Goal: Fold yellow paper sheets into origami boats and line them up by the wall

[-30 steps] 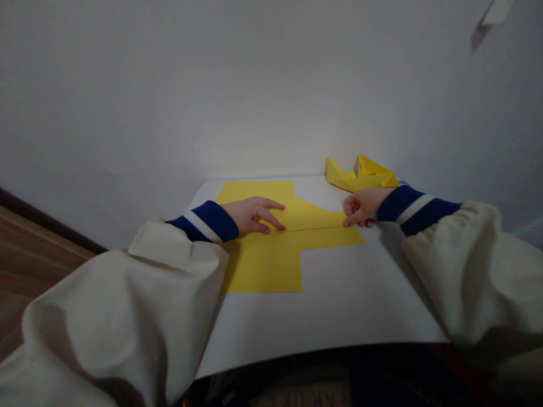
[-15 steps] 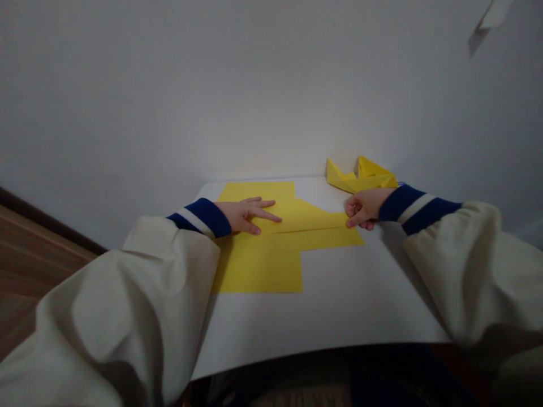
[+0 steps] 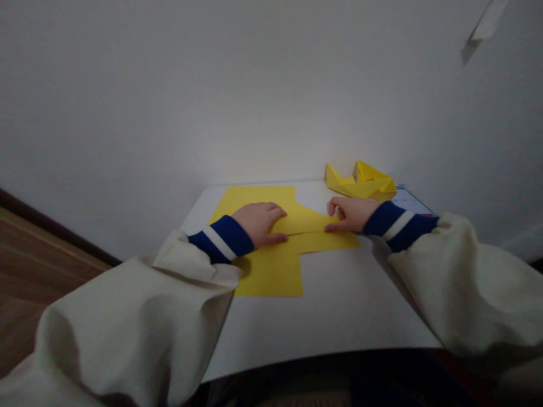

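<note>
A folded piece of yellow paper [image 3: 311, 222], tapering towards the right, lies across a flat yellow sheet [image 3: 271, 277]. My left hand [image 3: 261, 223] rests on the folded paper's left part, open, its thumb apart from the fingers and near the fold's lower edge. At the right end, my right hand [image 3: 348, 213] touches the folded paper with its thumb. Its fingers are curved, with a gap between them and the thumb. The left part of the folded paper is hidden under my left hand and sleeve.
A folded yellow paper boat [image 3: 360, 181] stands at the back right of the white table [image 3: 339, 299], against the wall. Behind my right wrist lies a flat item with a pale face [image 3: 409, 199], partly covered. Brown wooden furniture [image 3: 38, 277] is at the left.
My left hand has moved right along the folded paper, its spread fingers drawing closer together. My right hand has shifted left, and its thumb and fingers have parted.
</note>
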Motion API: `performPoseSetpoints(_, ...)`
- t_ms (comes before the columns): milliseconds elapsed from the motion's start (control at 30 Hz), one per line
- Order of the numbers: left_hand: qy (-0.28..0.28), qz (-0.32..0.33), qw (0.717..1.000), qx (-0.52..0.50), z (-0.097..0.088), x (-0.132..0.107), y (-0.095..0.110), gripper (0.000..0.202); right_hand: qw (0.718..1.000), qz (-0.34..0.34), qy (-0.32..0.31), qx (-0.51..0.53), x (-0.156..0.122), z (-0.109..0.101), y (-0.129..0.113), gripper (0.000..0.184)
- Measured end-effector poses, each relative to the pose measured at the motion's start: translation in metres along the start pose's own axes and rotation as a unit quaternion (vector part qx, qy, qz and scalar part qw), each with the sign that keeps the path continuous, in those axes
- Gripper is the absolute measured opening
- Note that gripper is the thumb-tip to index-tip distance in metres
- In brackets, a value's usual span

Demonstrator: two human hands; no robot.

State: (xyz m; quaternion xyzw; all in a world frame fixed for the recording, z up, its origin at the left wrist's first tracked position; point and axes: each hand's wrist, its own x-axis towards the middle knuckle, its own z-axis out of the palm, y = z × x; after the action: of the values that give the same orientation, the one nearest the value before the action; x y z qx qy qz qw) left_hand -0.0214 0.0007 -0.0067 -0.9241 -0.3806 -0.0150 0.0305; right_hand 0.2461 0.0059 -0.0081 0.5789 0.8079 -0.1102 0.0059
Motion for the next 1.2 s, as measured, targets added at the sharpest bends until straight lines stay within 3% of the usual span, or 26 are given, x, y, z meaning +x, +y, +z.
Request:
performPoseSetpoints(167, 0.009, 0.017, 0.996, 0.087, -0.005, 0.003, 0.017, 0.046, 0.997, -0.028, 0.066, -0.033, -0.002, 0.003, -0.008, 0.053)
performPoseSetpoints(400, -0.012, 0.032, 0.988, 0.152, -0.016, 0.003, 0.027, 0.029, 0.991, -0.017, 0.129, 0.014, -0.001, -0.002, -0.008, 0.04)
performPoseSetpoints(533, -0.022, 0.015, 0.984, 0.178, -0.022, -0.001, 0.03, 0.02, 0.987, 0.001, 0.138, 0.078, 0.003, 0.0, -0.003, 0.04)
performPoseSetpoints(600, 0.005, -0.003, 0.984, 0.176, -0.022, -0.003, 0.028, 0.02, 0.977, 0.008, 0.153, 0.148, 0.005, 0.002, -0.001, 0.04)
performPoseSetpoints(667, 0.059, -0.027, 0.985, 0.161, -0.019, -0.004, 0.023, 0.026, 0.951, 0.02, 0.164, 0.261, 0.006, 0.004, -0.002, 0.042)
performPoseSetpoints(767, 0.123, -0.087, 0.981, 0.124, -0.012, -0.003, 0.015, 0.032, 0.876, 0.068, 0.155, 0.451, 0.004, 0.002, -0.012, 0.044)
performPoseSetpoints(833, 0.162, -0.11, 0.975, 0.1, -0.009, -0.003, 0.011, 0.031, 0.833, 0.089, 0.153, 0.523, 0.0, -0.001, -0.02, 0.03)
performPoseSetpoints(900, 0.198, -0.103, 0.971, 0.084, -0.007, -0.003, 0.01, 0.03, 0.817, 0.079, 0.151, 0.55, -0.005, -0.002, -0.026, 0.015)
performPoseSetpoints(967, 0.224, -0.07, 0.969, 0.077, -0.007, -0.004, 0.01, 0.03, 0.825, 0.026, 0.144, 0.546, -0.01, -0.001, -0.027, 0.028)
performPoseSetpoints(1067, 0.253, -0.015, 0.965, 0.073, -0.008, -0.004, 0.011, 0.03, 0.866, -0.105, 0.129, 0.471, -0.01, 0.002, -0.019, 0.05)
performPoseSetpoints(1200, 0.26, 0.063, 0.963, 0.045, -0.008, -0.005, 0.014, 0.027, 0.91, -0.171, 0.126, 0.356, 0.009, 0.005, -0.003, 0.037)
